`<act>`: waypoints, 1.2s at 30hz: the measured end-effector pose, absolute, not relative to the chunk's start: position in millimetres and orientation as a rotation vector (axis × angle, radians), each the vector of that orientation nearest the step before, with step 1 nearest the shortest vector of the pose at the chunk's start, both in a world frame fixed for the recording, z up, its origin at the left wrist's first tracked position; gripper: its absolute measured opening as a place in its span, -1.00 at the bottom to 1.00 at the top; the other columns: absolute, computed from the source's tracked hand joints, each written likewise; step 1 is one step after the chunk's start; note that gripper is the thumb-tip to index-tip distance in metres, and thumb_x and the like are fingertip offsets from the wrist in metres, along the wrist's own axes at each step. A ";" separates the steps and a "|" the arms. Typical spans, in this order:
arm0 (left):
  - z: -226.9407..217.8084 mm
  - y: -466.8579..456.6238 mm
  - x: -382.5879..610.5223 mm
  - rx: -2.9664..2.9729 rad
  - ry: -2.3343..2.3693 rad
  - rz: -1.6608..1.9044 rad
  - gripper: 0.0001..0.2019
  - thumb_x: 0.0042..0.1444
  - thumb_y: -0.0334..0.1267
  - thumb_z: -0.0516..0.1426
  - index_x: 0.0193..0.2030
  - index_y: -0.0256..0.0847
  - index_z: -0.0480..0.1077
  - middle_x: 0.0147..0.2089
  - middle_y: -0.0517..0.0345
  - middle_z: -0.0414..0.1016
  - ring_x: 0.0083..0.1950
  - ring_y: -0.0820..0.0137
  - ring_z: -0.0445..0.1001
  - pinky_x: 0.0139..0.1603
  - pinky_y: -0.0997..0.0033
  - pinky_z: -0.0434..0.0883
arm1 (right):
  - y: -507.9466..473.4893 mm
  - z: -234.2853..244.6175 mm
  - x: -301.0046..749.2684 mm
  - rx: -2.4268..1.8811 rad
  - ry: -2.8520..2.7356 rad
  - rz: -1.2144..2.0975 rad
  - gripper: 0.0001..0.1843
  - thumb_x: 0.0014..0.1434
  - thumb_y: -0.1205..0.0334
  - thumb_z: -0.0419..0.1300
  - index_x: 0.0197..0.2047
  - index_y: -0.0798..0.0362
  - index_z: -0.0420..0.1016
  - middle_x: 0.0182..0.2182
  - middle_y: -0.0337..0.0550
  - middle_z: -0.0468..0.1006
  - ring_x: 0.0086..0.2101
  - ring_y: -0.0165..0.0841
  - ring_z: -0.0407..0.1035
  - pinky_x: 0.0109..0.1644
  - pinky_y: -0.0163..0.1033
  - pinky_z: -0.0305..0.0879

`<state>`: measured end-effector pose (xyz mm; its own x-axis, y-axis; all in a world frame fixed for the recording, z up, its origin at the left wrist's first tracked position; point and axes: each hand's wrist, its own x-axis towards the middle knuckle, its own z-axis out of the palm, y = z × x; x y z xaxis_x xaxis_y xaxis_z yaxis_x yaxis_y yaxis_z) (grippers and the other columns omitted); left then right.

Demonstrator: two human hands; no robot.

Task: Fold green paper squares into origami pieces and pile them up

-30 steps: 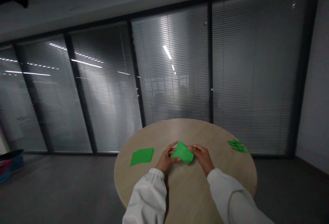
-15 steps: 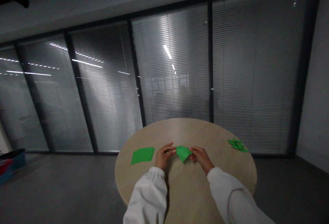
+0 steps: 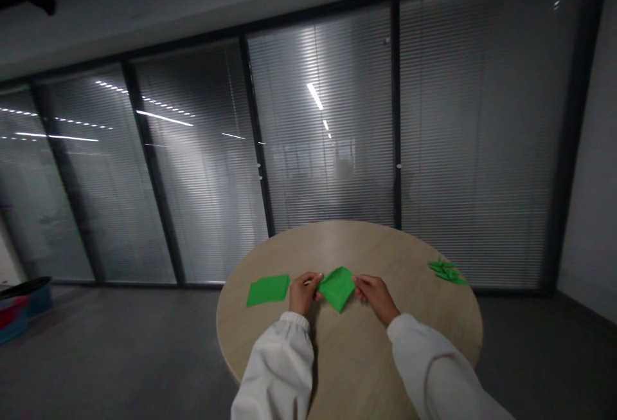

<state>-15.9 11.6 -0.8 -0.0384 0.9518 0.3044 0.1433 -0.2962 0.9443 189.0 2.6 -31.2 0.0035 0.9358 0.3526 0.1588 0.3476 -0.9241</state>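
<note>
Between my hands, above the middle of the round table, is a creased sheet of green paper (image 3: pixel 337 289), its corners pointing left, right, up and down. My left hand (image 3: pixel 303 294) pinches its left corner. At the right corner, my right hand (image 3: pixel 376 294) grips the sheet between thumb and fingers. A stack of flat green paper (image 3: pixel 268 290) lies on the table just left of my left hand. Several folded green paper pieces (image 3: pixel 447 271) rest in a small pile near the table's right edge.
The round wooden table (image 3: pixel 347 368) has a curved edge on all visible sides. Behind it stands a glass partition with blinds (image 3: pixel 332 111). Blue and red containers (image 3: pixel 26 307) are on the floor at far left.
The sheet between my hands has opened out from a bent, partly folded shape into a wider diamond. My left fingers have closed in on its corner.
</note>
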 end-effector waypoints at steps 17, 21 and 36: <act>-3.6 12.5 -13.6 1.565 1.008 1.310 -0.52 -0.14 0.17 0.21 -0.58 -0.31 0.40 -0.65 0.28 0.27 -0.59 0.53 0.21 -0.54 0.52 0.16 | -2.5 -23.9 189.6 -0.950 -1.406 0.992 -0.57 0.01 -0.13 0.17 -0.59 0.09 0.39 -0.67 -0.27 0.39 -0.62 -0.45 0.25 -0.51 -0.34 0.15; -3.3 10.7 -12.4 1.482 0.994 1.342 -0.52 -0.19 0.18 0.24 -0.61 -0.28 0.34 -0.66 0.31 0.22 -0.62 0.56 0.17 -0.60 0.55 0.13 | -2.5 -22.8 190.2 -0.809 -1.374 1.028 -0.55 -0.03 -0.04 0.26 -0.13 0.06 0.47 -0.47 -0.21 0.52 -0.47 -0.37 0.40 -0.46 -0.34 0.25; -5.8 8.9 -9.2 1.353 0.961 1.205 -0.51 -0.31 0.12 0.33 -0.46 -0.34 0.47 -0.57 0.20 0.41 -0.55 0.48 0.36 -0.53 0.49 0.36 | -4.0 -21.4 187.9 -0.724 -1.398 0.990 -0.51 -0.10 -0.09 0.33 -0.17 0.04 0.47 -0.17 -0.02 0.56 -0.16 -0.20 0.45 -0.14 -0.17 0.39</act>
<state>-9.2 8.9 -5.8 0.1743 0.9730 0.1513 -0.0689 -0.1412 0.9876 187.9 -4.0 -21.4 -0.0900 0.8862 0.4545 -0.1344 0.4413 -0.8872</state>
